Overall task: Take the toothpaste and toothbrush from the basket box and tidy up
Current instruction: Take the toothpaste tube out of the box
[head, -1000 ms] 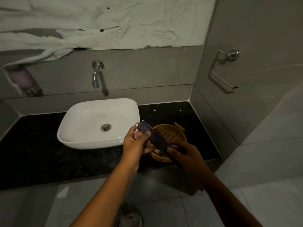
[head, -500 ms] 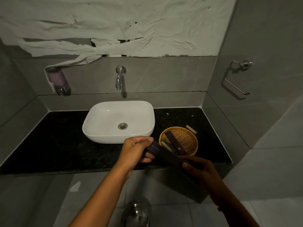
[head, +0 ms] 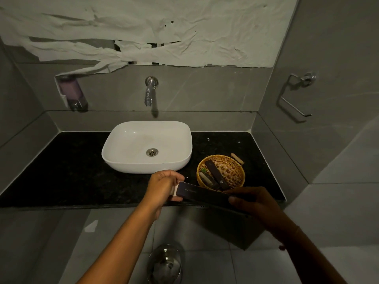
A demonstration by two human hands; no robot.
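Observation:
Both hands hold a long dark box (head: 203,195) level above the front edge of the black counter (head: 67,173). My left hand (head: 165,186) pinches its left end, where something white shows. My right hand (head: 253,203) grips the right end. Behind the box stands a round wicker basket (head: 233,171) on the counter. Inside it lie a second dark box (head: 216,174) and a small pale tube (head: 205,177), leaning against the left wall.
A white basin (head: 146,145) sits left of the basket, under a wall tap (head: 149,93). A soap dispenser (head: 70,93) hangs at the left, a towel ring (head: 295,95) on the right wall. A steel bin (head: 166,265) stands on the floor below.
The box has come out of the basket toward me and turned from tilted to nearly level. My view has pulled back and shifted left, showing more of the counter and the basket's contents.

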